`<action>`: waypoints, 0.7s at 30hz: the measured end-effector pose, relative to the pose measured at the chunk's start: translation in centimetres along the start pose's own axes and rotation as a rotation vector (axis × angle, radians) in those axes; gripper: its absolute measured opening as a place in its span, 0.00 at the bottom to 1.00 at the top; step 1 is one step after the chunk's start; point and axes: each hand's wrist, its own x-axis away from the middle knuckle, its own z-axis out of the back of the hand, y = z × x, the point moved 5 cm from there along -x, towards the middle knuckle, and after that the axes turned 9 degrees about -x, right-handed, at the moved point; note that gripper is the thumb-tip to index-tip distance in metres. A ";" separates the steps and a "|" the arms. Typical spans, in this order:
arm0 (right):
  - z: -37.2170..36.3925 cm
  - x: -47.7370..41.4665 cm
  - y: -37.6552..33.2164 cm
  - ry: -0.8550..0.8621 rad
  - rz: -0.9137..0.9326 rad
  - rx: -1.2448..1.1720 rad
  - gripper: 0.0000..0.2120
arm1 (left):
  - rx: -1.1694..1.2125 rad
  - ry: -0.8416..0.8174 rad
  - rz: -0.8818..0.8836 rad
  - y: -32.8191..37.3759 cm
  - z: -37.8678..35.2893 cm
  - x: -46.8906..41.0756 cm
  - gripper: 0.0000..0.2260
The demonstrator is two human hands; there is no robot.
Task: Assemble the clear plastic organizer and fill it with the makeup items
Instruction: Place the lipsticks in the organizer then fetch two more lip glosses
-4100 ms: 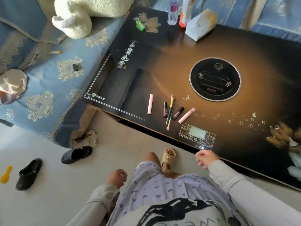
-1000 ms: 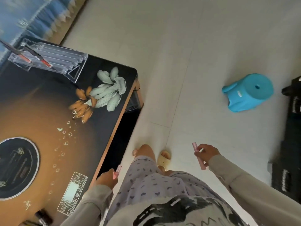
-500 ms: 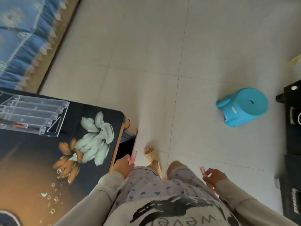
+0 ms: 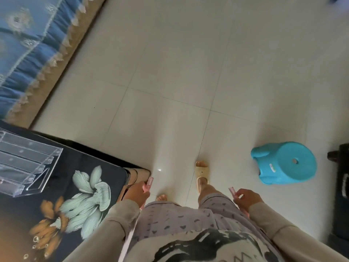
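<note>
The clear plastic organizer (image 4: 26, 163), a stepped rack with several tiers, stands on the black table (image 4: 62, 188) at the far left. My left hand (image 4: 137, 192) grips a pink makeup tube (image 4: 148, 183) beside the table's right corner. My right hand (image 4: 247, 198) holds a second pink makeup tube (image 4: 233, 192) at hip height over the floor. Both hands are away from the organizer. I stand at the table's end in patterned shorts and beige slippers.
A turquoise plastic stool (image 4: 285, 165) lies on the pale tiled floor at the right. A black object (image 4: 340, 176) sits at the right edge. A blue-covered sofa (image 4: 28, 44) with fringe runs along the upper left.
Since four seconds ago both hands have picked up pink tubes. In the last second I have walked along the table's end; the organizer has slid toward the left edge of view.
</note>
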 end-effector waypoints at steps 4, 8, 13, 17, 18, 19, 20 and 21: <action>6.9 -4.2 -4.7 0.014 0.088 -0.030 0.13 | 0.142 0.022 0.125 1.5 -0.3 -0.9 0.11; 11.9 -7.2 -10.0 -0.004 0.200 -0.068 0.12 | 0.306 0.002 0.227 2.8 -1.4 -1.2 0.11; 14.4 -9.1 -17.0 -0.039 0.263 0.014 0.11 | 0.483 -0.076 0.383 3.0 -2.9 -1.1 0.13; 14.3 -10.5 -23.0 -0.073 0.310 0.161 0.12 | 0.567 -0.094 0.461 2.2 -1.6 -2.3 0.13; 14.1 -10.8 -24.6 -0.073 0.319 0.183 0.12 | 0.578 -0.094 0.470 1.8 -0.9 -3.0 0.13; 13.9 -11.2 -26.2 -0.072 0.330 0.199 0.12 | 0.587 -0.089 0.477 1.3 -0.1 -3.8 0.13; 13.7 -11.4 -27.7 -0.073 0.335 0.217 0.12 | 0.594 -0.081 0.479 0.9 0.9 -4.7 0.13; 13.4 -11.5 -29.2 -0.077 0.335 0.233 0.12 | 0.600 -0.072 0.484 0.4 2.2 -5.5 0.12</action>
